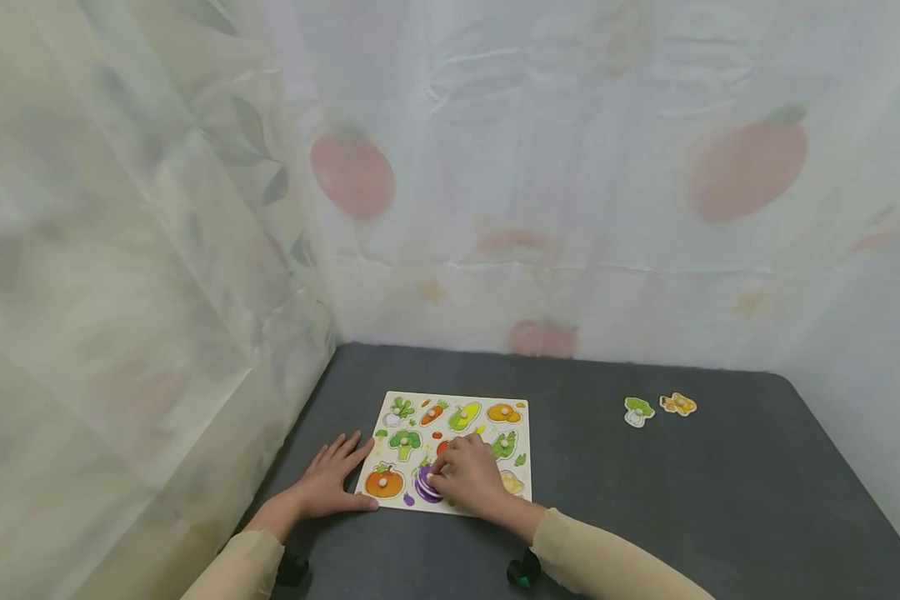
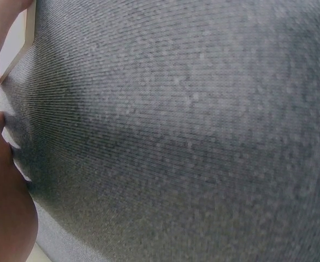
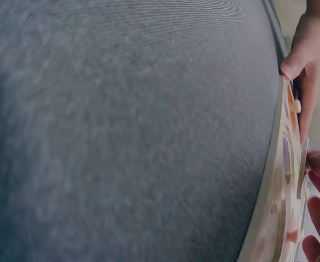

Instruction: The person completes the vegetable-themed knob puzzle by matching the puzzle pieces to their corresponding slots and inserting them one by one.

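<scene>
A wooden vegetable puzzle board (image 1: 450, 403) lies on the dark table. My left hand (image 1: 330, 483) is spread flat at its left edge, thumb at the near left corner. My right hand (image 1: 471, 475) pinches the purple eggplant puzzle piece (image 1: 424, 487) at its knob, over the near middle of the board. In the right wrist view, the eggplant piece (image 3: 303, 170) is raised and tilted beside its purple recess (image 3: 286, 155). A pumpkin piece (image 1: 384, 482) and a broccoli piece (image 1: 405, 443) sit in the board. The right hand hides part of the board.
To the right of the board, on the table (image 1: 607, 500), lie a green-and-white vegetable piece (image 1: 637, 412) and a yellow-orange piece (image 1: 678, 404). Printed translucent curtains (image 1: 450, 208) hang along the left, back and right of the table.
</scene>
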Demonstrator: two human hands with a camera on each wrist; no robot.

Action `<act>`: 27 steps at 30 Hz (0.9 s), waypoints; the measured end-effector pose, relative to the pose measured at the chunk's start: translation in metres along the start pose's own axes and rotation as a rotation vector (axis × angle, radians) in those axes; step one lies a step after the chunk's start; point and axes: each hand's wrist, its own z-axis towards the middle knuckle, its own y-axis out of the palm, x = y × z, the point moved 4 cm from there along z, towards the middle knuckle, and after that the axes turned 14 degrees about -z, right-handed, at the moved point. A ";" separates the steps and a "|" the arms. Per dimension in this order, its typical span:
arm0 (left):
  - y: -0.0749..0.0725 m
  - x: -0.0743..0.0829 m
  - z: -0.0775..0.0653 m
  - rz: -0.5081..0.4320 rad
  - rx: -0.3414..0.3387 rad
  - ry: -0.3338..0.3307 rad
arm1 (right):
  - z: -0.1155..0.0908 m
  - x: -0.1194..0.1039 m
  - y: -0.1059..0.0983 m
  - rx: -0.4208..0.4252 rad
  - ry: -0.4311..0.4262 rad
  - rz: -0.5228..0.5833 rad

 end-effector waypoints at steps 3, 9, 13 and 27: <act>0.000 -0.001 0.000 0.000 0.001 0.002 | 0.000 -0.004 0.003 0.000 -0.006 -0.022; 0.000 -0.001 -0.001 0.011 0.003 0.008 | -0.002 -0.007 0.006 0.013 -0.006 -0.042; 0.000 -0.001 0.000 0.008 0.007 0.012 | -0.002 -0.008 0.008 0.027 -0.005 -0.041; 0.001 -0.005 0.002 0.018 -0.004 -0.033 | -0.003 -0.013 0.012 0.047 -0.017 -0.060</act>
